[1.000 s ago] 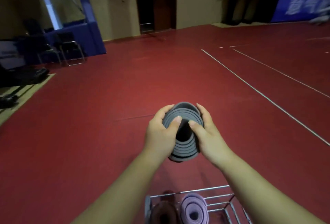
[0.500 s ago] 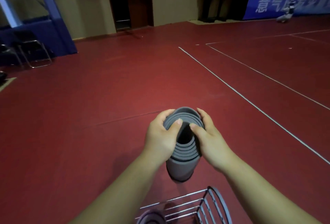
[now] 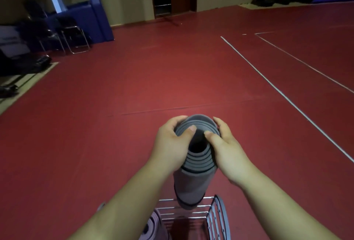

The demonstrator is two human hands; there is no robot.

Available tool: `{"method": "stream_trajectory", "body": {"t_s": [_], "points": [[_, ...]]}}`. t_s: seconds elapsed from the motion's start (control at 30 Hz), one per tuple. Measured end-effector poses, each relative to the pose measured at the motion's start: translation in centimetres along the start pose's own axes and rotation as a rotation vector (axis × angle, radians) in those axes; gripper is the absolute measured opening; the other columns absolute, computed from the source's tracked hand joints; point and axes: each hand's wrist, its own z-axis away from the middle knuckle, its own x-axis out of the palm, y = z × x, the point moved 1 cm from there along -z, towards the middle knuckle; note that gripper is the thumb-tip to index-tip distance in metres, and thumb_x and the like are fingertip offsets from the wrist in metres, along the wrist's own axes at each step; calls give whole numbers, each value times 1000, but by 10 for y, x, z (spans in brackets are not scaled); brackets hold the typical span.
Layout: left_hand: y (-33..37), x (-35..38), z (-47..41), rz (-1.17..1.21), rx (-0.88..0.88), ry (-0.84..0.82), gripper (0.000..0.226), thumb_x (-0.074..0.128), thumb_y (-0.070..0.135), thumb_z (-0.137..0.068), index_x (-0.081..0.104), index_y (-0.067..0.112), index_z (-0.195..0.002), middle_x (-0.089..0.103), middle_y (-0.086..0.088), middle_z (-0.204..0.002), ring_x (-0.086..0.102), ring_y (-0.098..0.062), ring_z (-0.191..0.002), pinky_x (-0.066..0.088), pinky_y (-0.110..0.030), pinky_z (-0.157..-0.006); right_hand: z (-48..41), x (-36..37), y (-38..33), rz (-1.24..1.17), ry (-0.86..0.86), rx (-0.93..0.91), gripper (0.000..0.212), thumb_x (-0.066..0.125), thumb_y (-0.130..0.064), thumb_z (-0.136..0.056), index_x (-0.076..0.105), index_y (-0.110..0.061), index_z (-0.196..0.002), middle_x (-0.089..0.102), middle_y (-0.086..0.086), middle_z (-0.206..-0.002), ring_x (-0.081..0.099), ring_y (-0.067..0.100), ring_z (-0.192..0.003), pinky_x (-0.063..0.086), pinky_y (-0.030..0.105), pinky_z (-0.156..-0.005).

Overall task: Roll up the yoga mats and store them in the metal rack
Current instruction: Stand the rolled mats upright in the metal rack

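At the lower left a purple rolled mat point(image 3: 151, 228) already sat in the metal rack point(image 3: 218, 213). The left hand point(image 3: 172, 146) curled round the top of the grey rolled mat point(image 3: 193, 182), thumb hooked over its rim. Within the last second the roll had swung from end-on to nearly upright, its foot now dipping at the rack's far wires. The right hand point(image 3: 228, 149) gripped the other side likewise. Lowering into the bare right-hand slot looked imminent.

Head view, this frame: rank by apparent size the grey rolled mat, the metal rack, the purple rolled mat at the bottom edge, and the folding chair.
1. grey rolled mat
2. metal rack, cut off by the frame edge
3. purple mat and folding chair: about alike; the mat is cropped, the chair far away.
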Motion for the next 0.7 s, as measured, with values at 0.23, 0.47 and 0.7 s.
{"method": "stream_trajectory", "body": {"t_s": [0.23,0.47,0.7], "points": [[11,9,-4,40,-34,19,21,73,15,-91,68,25,-109,73,11,-102,69,-3,-95,54,-22,-87,-6,-13,-9,-9,5,17,78,48,-54,-76,38,-35,-151,59,-6,-138,54,15,-128,39,42,-114],[3,10,6,28,-65,-5,23,72,14,-91,69,22,-112,71,14,-101,67,2,-92,51,-18,-85,3,-10,-1,-17,-30,44,77,49,-55,-74,39,-37,-149,61,-7,-134,57,15,-125,41,43,-113],[-6,-3,18,22,-91,5,22,73,21,-92,69,26,-113,73,14,-101,69,-2,-93,55,-25,-87,4,-2,7,30,-71,5,80,47,-60,-73,38,-37,-149,62,-6,-134,57,16,-126,41,43,-112]]}}
